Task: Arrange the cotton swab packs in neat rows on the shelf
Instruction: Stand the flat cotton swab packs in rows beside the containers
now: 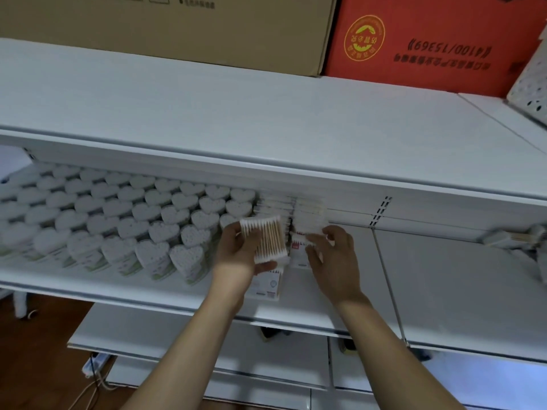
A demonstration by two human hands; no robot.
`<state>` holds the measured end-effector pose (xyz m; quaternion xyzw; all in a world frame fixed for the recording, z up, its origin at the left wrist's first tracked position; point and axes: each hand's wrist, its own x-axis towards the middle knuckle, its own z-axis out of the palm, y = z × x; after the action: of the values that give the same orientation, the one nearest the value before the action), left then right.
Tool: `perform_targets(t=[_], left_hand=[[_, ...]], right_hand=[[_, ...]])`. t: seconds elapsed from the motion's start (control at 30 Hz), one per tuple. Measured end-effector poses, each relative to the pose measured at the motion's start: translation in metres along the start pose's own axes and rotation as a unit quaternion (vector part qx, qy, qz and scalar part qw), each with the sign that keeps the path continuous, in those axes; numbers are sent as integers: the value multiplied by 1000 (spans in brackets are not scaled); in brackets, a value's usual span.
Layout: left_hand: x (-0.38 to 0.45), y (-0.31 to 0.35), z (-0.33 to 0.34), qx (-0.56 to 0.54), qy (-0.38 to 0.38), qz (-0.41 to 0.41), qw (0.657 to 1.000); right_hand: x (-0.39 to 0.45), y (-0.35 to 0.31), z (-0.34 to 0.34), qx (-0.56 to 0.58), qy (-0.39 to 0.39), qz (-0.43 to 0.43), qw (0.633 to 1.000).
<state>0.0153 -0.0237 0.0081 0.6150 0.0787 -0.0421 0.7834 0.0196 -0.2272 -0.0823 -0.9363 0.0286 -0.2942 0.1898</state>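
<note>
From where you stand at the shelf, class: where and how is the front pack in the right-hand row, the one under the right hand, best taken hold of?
Pinch that front pack by its two narrow side edges, coming from the front and slightly above. It seems to stand upright in a tight row, its back against other packs, so only the top and front are free. The right hand already rests on its top.

Left hand (236,253) is gripping a flat pack of wooden-stick cotton swabs (265,239), holding it up over the white shelf (444,291). Right hand (334,261) is reaching in just beside it, fingers touching a pack standing in the row of flat packs (307,216) further back. Heart-shaped swab tubs (118,220) are filling the shelf's whole left side in tidy rows. A brown carton (177,28) and red box (429,42) are sitting up top.
</note>
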Motion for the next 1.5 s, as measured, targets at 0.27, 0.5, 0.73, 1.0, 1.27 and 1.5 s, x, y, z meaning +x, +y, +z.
perform_targets(t=[0.27,0.5,0.73,1.0,1.27,1.5], left_hand=[[-7,-3,12,18,-74,11,997],[-12,-19,31,207,-133,211,946],[-5,-25,40,92,-95,86,987],[-1,-22,34,161,-61,135,976],[-4,-18,23,288,-120,153,938],[2,-16,10,421,-170,249,856]], right_hand=[[-5,-38,-41,154,26,113,981],[5,-70,-75,390,-64,300,868],[-6,-54,-81,505,-31,327,798],[-8,-44,-90,429,-124,318,836],[-17,-47,-88,362,-109,215,900],[-21,-24,-77,242,-99,125,957]])
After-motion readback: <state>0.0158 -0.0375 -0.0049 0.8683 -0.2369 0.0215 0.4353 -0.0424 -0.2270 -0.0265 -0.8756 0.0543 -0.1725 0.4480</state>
